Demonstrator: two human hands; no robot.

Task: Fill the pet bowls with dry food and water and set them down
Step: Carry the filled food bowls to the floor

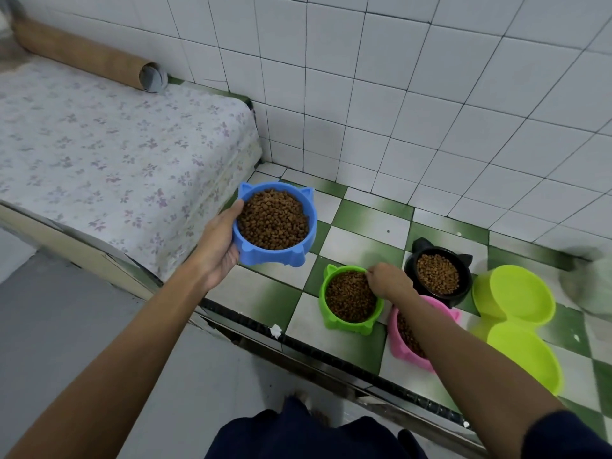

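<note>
Left hand (220,241): grips the blue bowl (275,223) by its near rim, level above the floor, so the kibble stays in.
Green bowl (351,299): on the checkered floor (361,226), beside the pink bowl (402,342) and black bowl (438,276).
Right hand (387,280): arm reaching down, fingers curled on the green bowl's far rim, probably positioning it.

Hidden, cropped and blurred parts around the pet bowls

The right forearm (470,356) crosses the pink bowl (402,346), hiding most of its food and far rim. The right hand (385,279) covers the green bowl's (331,318) rim at about two o'clock; whether its fingers pinch the rim cannot be told. At three o'clock from the double dish (516,313), a grey smear (586,286) is blurred, possibly an animal. The cardboard tube (82,54) runs off the frame's top left corner. The left hand's (218,243) fingers are hidden under the blue bowl (275,256).
</note>
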